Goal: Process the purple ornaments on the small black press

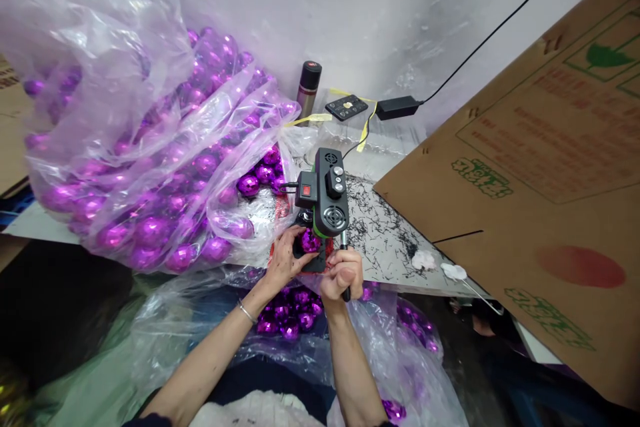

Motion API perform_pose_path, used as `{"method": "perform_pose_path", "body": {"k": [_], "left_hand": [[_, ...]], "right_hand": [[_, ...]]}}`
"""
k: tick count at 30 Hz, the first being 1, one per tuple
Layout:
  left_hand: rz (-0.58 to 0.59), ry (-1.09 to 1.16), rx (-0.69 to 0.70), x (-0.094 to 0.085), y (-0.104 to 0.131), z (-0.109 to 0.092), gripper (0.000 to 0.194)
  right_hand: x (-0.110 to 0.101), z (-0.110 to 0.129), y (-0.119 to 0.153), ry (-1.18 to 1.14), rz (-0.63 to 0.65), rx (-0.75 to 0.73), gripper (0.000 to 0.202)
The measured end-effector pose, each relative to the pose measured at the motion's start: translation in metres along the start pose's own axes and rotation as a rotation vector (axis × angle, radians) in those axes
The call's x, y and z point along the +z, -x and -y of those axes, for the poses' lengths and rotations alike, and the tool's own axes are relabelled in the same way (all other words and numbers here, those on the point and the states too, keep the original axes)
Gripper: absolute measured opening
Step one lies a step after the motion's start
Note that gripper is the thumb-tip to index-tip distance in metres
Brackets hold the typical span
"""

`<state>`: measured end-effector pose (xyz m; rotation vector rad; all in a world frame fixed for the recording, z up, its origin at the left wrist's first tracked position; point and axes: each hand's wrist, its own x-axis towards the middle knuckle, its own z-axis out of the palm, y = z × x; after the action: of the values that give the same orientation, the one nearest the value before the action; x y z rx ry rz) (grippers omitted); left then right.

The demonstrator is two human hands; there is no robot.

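Note:
A black bench machine [331, 192] with round vents and a red switch stands on the table in front of me. Under its front end sits a shiny purple ball [310, 240] with a faceted surface. My left hand [289, 259] is closed around the ball's left and near side, thumb and fingers on it. My right hand [344, 273] is wrapped round the black-ended lever [345, 255] on the machine's right side. The ball's upper part is hidden by the machine.
A large clear bag [165, 167] of purple balls fills the left. Another open bag [225, 327] of balls lies at my lap. A cardboard box [540, 180] leans in from the right. Behind are a thermos [309, 87], a phone [347, 107] and a power adapter [397, 107]. Black scraps [380, 233] litter the table.

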<state>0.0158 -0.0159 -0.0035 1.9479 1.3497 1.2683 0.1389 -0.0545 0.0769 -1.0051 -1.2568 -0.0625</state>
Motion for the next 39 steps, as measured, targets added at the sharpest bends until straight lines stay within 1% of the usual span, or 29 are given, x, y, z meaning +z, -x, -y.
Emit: {"method": "perform_pose_path", "body": {"k": [8, 13, 15, 17, 20, 22, 24, 27, 28, 29, 30, 31, 32, 33, 34, 35, 36, 38, 39], "left_hand": [[0.014, 0.014, -0.009, -0.001, -0.003, -0.001, 0.054], [0.002, 0.001, 0.026, 0.000, -0.002, 0.000, 0.059], [-0.007, 0.004, 0.048, 0.001, -0.004, 0.002, 0.061], [-0.017, 0.016, 0.074, 0.002, -0.006, 0.003, 0.062], [-0.038, 0.036, 0.114, 0.001, -0.005, 0.004, 0.060], [-0.036, 0.030, 0.142, -0.002, 0.006, 0.002, 0.059], [-0.012, -0.006, 0.205, -0.010, 0.027, -0.003, 0.059], [0.030, -0.084, 0.342, -0.027, 0.063, -0.011, 0.064], [0.046, -0.091, 0.369, -0.033, 0.070, -0.013, 0.071], [0.054, -0.088, 0.378, -0.041, 0.073, -0.015, 0.077], [0.050, -0.080, 0.367, -0.048, 0.069, -0.017, 0.079], [0.027, -0.078, 0.337, -0.057, 0.058, -0.017, 0.073], [-0.014, -0.085, 0.293, -0.065, 0.042, -0.015, 0.061], [-0.077, -0.115, 0.236, -0.074, 0.020, -0.012, 0.046], [-0.149, -0.162, 0.168, -0.083, -0.005, -0.007, 0.037], [-0.204, -0.216, 0.093, -0.091, -0.031, -0.002, 0.035], [-0.227, -0.281, 0.014, -0.098, -0.057, 0.005, 0.034], [-0.182, -0.438, -0.189, -0.108, -0.102, 0.018, 0.034], [-0.144, -0.502, -0.282, -0.110, -0.118, 0.024, 0.035]], "right_hand": [[0.005, -0.009, 0.006, -0.111, -0.034, 0.009, 0.044], [0.006, -0.014, 0.008, -0.040, -0.013, -0.064, 0.046], [0.006, -0.009, 0.001, -0.037, -0.035, -0.067, 0.046], [0.006, 0.000, -0.011, -0.054, -0.063, -0.040, 0.046], [0.003, 0.019, -0.036, -0.033, -0.029, 0.022, 0.045], [0.001, 0.030, -0.050, -0.020, 0.000, 0.073, 0.044], [-0.002, 0.035, -0.056, -0.025, 0.018, 0.070, 0.044], [-0.005, 0.035, -0.052, -0.020, 0.044, -0.001, 0.043], [-0.005, 0.033, -0.049, -0.015, 0.048, -0.015, 0.043], [-0.005, 0.031, -0.045, -0.011, 0.047, -0.020, 0.043], [-0.004, 0.029, -0.043, -0.012, 0.039, -0.022, 0.043], [-0.002, 0.028, -0.041, -0.015, 0.027, -0.022, 0.044], [-0.001, 0.028, -0.040, -0.018, 0.012, -0.020, 0.044], [0.001, 0.028, -0.039, -0.024, -0.003, -0.022, 0.044], [0.002, 0.028, -0.040, -0.030, -0.014, -0.028, 0.044], [0.003, 0.029, -0.040, -0.035, -0.021, -0.033, 0.044], [0.003, 0.029, -0.041, -0.037, -0.023, -0.035, 0.043], [0.003, 0.030, -0.041, -0.040, -0.016, -0.036, 0.042], [0.002, 0.029, -0.040, -0.038, -0.006, -0.028, 0.041]]}}
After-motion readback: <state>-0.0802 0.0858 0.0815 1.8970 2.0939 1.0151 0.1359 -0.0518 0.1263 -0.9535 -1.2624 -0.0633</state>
